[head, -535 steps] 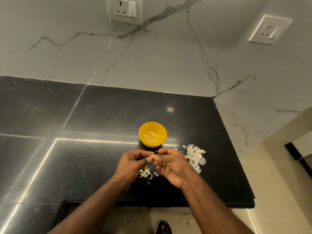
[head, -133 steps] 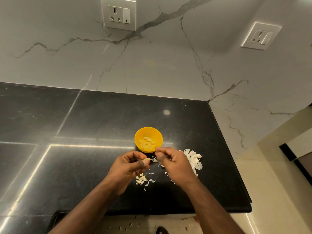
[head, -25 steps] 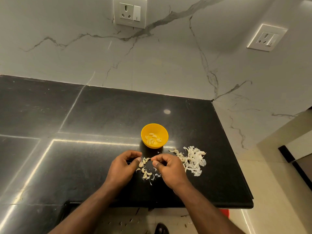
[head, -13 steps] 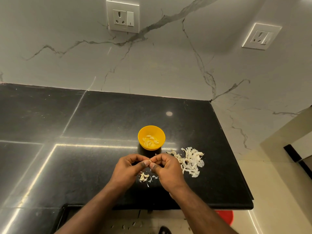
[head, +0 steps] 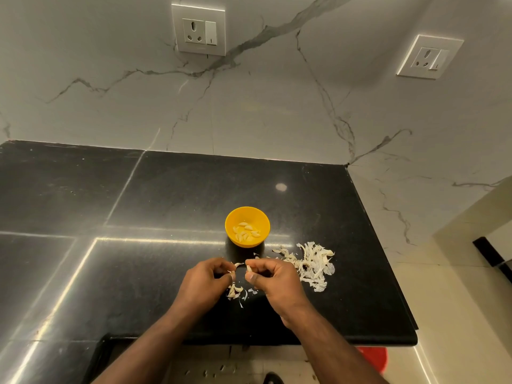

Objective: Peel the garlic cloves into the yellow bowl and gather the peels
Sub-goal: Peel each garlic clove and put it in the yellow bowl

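Two bare forearms reach in from the near edge, over a pale floor where a red object [head: 372,357] shows under the right end of the black counter [head: 166,206]. Both hands hover just above the counter, close together with a small gap between them. The left hand [head: 203,282] has its fingers curled inward, with a pale scrap of peel [head: 238,264] sticking out from its fingertips; what else it holds cannot be made out. The right hand [head: 273,281] pinches a small garlic clove [head: 250,269] between thumb and forefinger, its other fingers curled in. Directly below the hands lies a small cluster of unpeeled cloves and loose skins [head: 235,291] on the counter. To the right of the right hand, just beside it, a larger heap of white peels [head: 311,264] spreads out. Farther back, a little beyond the hands, stands the yellow bowl [head: 247,227] with several peeled cloves [head: 246,232] lying in it. Beyond the counter rises a white marbled wall [head: 263,106] carrying one socket [head: 198,30] at the top and another socket [head: 430,56] to the far right.
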Demonstrator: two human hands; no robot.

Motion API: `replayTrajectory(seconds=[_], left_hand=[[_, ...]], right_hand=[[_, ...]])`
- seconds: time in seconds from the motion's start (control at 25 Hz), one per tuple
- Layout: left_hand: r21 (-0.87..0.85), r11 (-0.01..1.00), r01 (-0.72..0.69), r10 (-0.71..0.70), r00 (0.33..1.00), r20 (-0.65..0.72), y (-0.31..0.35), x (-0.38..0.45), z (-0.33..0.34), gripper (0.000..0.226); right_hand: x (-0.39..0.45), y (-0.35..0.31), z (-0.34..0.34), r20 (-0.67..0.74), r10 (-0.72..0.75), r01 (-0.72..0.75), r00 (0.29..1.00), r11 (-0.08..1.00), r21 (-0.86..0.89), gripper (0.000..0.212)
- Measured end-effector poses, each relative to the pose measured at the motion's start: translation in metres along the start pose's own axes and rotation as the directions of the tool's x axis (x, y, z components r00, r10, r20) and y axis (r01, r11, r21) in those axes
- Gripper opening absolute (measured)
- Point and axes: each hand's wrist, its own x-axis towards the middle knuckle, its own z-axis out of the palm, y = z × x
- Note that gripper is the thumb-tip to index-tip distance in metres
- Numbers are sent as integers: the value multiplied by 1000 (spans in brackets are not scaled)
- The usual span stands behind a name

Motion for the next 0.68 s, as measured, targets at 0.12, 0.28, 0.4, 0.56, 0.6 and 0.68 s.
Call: replayTrajectory(seconds=[0.12, 0.28, 0.4, 0.56, 0.6, 0.68], left_hand=[[-64, 997, -35, 35, 999, 1, 0, 1, -2, 15], [-390, 920, -49, 102, 988, 115, 10, -5, -4, 18], [-450, 890, -72, 143, 982, 125, 19, -8, -3, 14], [-480, 875, -62, 100, 994, 54, 17, -2, -3, 11], [-481, 875, -59, 96, 994, 54, 16, -1, -4, 12], [-482, 874, -59, 104, 992, 67, 15, 0, -2, 14]], right_hand=[[-1, -4, 1, -11, -2, 3, 1000, 1000, 28, 18], [0, -12, -1, -47, 15, -11, 999, 995, 99, 10], [-2, -17, 2, 0, 64, -62, 998, 970, 234, 3], [-2, -18, -3, 87, 76, -97, 993, 958, 269, 11], [0, -18, -5, 76, 67, -82, 995, 972, 221, 11], [2, -17, -7, 49, 22, -27, 999, 995, 93, 12]])
